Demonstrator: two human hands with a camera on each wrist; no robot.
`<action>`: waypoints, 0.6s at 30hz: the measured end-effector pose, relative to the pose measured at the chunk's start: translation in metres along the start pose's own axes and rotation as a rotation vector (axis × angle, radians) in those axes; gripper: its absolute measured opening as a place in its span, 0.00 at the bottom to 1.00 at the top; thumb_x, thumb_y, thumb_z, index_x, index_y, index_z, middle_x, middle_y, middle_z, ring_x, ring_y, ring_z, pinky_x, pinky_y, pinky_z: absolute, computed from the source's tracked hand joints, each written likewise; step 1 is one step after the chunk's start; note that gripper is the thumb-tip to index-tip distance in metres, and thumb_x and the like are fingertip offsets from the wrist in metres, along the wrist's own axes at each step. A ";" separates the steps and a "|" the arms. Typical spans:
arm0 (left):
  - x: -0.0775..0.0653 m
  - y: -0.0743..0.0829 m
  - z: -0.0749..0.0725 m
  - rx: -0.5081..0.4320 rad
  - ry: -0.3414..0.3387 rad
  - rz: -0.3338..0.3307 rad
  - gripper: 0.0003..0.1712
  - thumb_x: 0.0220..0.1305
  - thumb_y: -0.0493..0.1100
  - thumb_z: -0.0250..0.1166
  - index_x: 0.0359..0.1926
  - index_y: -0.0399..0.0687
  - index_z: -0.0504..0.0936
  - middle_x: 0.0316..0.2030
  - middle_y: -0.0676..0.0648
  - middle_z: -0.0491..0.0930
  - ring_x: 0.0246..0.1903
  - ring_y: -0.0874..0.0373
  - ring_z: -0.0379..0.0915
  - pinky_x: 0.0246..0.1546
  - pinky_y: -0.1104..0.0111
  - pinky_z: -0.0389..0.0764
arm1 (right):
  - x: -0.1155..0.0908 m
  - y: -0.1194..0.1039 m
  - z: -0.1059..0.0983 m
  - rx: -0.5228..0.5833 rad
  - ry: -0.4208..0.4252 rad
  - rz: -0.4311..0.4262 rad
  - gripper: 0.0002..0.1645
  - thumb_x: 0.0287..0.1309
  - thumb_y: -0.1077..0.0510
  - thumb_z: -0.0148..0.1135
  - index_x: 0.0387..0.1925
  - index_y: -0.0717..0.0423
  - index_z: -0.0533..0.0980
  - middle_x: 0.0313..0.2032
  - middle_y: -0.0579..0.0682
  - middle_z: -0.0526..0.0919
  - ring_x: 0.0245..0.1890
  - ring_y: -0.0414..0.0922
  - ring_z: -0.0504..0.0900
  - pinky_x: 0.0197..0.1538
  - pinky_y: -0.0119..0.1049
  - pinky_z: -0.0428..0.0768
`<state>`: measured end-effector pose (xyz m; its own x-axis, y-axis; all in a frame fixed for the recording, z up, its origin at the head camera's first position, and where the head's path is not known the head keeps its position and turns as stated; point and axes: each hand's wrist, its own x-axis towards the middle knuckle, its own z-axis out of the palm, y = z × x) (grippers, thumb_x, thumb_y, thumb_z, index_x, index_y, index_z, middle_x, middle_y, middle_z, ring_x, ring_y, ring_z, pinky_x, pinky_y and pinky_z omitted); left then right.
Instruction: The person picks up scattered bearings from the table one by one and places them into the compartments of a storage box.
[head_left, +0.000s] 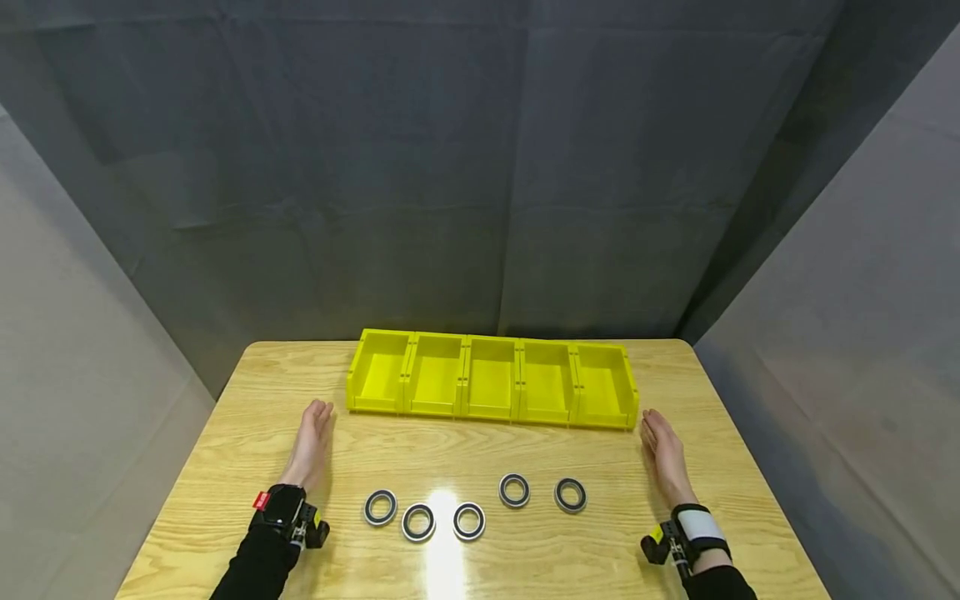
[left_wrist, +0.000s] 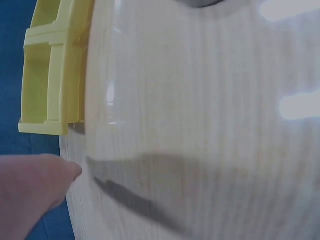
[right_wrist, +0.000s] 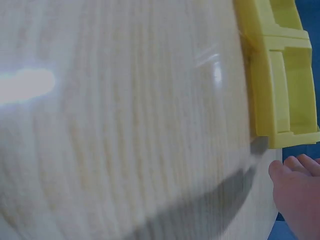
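My left hand [head_left: 307, 446] is held over the left side of the table, fingers extended toward the back, with nothing in it. On the other side my right hand [head_left: 666, 457] is likewise empty, its straight fingers near the front right corner of a yellow bin row [head_left: 491, 415]. That row has several open compartments side by side, with bare floors. Between the hands lie several ring-shaped ball bearings: a left one [head_left: 380, 507], its neighbour [head_left: 417, 522], a middle one [head_left: 468, 522], one set farther back [head_left: 513, 490] and a right one [head_left: 570, 495].
The light wooden table [head_left: 600, 558] has rounded back corners. Behind it hangs a dark grey curtain [head_left: 420, 183], and pale grey panels [head_left: 82, 350] stand at both sides. A bright lamp reflection shows on the tabletop near the middle bearing.
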<state>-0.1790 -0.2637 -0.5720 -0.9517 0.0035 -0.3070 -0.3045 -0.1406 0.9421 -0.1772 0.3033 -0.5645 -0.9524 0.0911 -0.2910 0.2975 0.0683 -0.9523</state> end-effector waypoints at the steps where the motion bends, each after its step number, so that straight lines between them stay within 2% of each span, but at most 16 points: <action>1: 0.002 0.002 0.000 -0.025 -0.008 0.004 0.42 0.78 0.64 0.21 0.77 0.47 0.18 0.80 0.45 0.21 0.80 0.50 0.15 0.79 0.56 0.23 | 0.001 -0.001 -0.002 0.023 -0.014 0.002 0.41 0.80 0.41 0.25 0.80 0.57 0.29 0.81 0.53 0.35 0.81 0.51 0.37 0.81 0.47 0.41; 7: 0.010 0.015 0.002 -0.119 -0.021 0.003 0.44 0.77 0.66 0.22 0.79 0.45 0.23 0.81 0.46 0.23 0.80 0.53 0.17 0.79 0.61 0.24 | 0.006 -0.004 -0.007 0.143 -0.061 -0.017 0.42 0.79 0.38 0.24 0.80 0.56 0.29 0.81 0.55 0.36 0.82 0.51 0.38 0.81 0.43 0.43; 18: 0.019 0.021 0.009 -0.067 -0.047 0.007 0.45 0.77 0.66 0.22 0.80 0.40 0.29 0.81 0.42 0.28 0.81 0.48 0.22 0.79 0.56 0.24 | 0.008 -0.010 -0.008 0.183 -0.056 0.000 0.40 0.80 0.40 0.23 0.80 0.55 0.32 0.81 0.56 0.41 0.81 0.50 0.42 0.80 0.42 0.45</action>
<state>-0.2035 -0.2578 -0.5572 -0.9550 0.0490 -0.2924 -0.2961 -0.2067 0.9325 -0.1868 0.3112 -0.5567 -0.9560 0.0355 -0.2911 0.2855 -0.1139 -0.9516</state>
